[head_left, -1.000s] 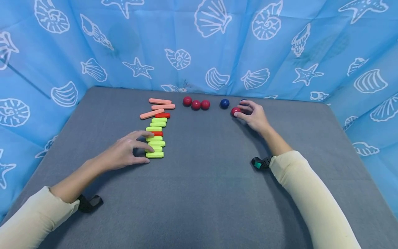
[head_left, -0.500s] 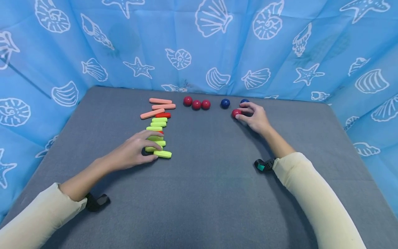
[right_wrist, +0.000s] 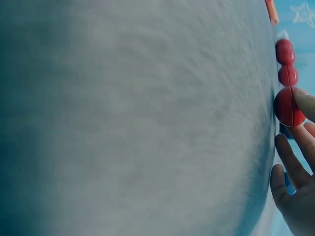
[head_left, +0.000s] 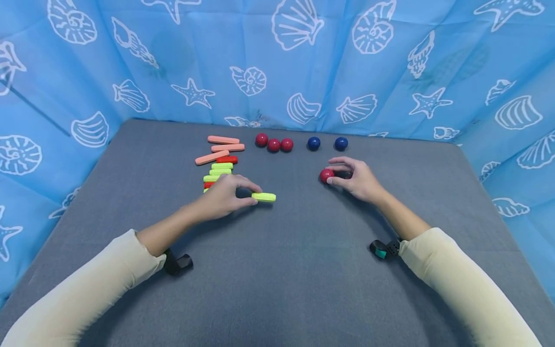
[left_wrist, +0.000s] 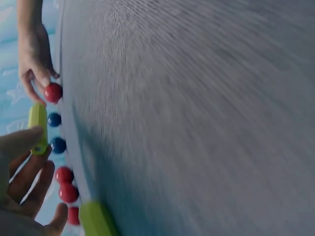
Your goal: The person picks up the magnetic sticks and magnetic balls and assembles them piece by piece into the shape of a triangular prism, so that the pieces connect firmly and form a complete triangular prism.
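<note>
My left hand (head_left: pixel 223 197) pinches a yellow-green stick (head_left: pixel 263 197) by its near end, between thumb and fingers, just above the table. In the left wrist view that yellow-green stick (left_wrist: pixel 38 129) shows as a short ridged bar. Off to the right, my right hand (head_left: pixel 360 180) holds a red ball (head_left: pixel 327 176) between thumb and fingertips. The right wrist view shows the red ball (right_wrist: pixel 289 107) with a thin seam line, the thumb on one side. Behind my left hand lies a column of yellow-green sticks (head_left: pixel 222 166), partly hidden by the hand.
Three salmon sticks (head_left: pixel 223 140) and a red stick (head_left: pixel 227 159) lie at the back left, and another red stick (head_left: pixel 209 184) sits among the yellow-green ones. Three red balls (head_left: pixel 273 145) and two blue balls (head_left: pixel 314 143) line the grey table's (head_left: pixel 277 270) back edge, before a blue curtain (head_left: pixel 277 58).
My left hand has taken the nearest yellow-green stick from the column and carried it right and slightly away. My right hand has drawn the red ball toward me, uncovering the second blue ball.
</note>
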Demonstrator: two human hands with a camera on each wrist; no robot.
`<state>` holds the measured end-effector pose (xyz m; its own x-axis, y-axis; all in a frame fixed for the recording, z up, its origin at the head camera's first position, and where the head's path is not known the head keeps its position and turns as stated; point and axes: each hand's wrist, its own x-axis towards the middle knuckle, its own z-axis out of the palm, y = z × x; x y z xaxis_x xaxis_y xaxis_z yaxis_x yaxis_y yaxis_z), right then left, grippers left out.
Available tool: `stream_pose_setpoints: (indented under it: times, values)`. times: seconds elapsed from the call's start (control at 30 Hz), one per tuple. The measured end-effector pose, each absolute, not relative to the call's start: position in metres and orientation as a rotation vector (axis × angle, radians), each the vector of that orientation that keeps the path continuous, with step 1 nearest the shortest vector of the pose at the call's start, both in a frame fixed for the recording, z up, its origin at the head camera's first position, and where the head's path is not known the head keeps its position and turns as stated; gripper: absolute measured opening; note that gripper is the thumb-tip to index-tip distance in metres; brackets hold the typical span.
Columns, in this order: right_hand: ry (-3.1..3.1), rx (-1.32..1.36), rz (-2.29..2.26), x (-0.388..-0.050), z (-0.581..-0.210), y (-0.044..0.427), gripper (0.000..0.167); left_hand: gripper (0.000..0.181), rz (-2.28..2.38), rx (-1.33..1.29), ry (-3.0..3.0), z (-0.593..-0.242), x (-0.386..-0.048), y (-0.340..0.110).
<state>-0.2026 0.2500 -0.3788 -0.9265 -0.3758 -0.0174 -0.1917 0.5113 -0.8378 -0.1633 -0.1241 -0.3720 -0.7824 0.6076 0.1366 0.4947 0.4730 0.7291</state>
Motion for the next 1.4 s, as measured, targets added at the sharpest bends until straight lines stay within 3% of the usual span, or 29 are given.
stream_pose_setpoints:
  times: [0.33,0.9,1.4]
  values:
    - [2.53,-0.554,-1.337,-0.18,-0.38,0.241,0.049,0.049,1.309,0.836,2.548,-0.384,-0.174,-0.081]
    - [2.459,-0.573,-1.344,-0.168,-0.381,0.227,0.05,0.05,1.213,0.823,2.53,-0.386,-0.186,-0.041]
    - [2.462,-0.58,-1.324,-0.168,-0.382,0.226,0.049,0.05,1.261,0.858,2.481,-0.385,-0.189,-0.048]
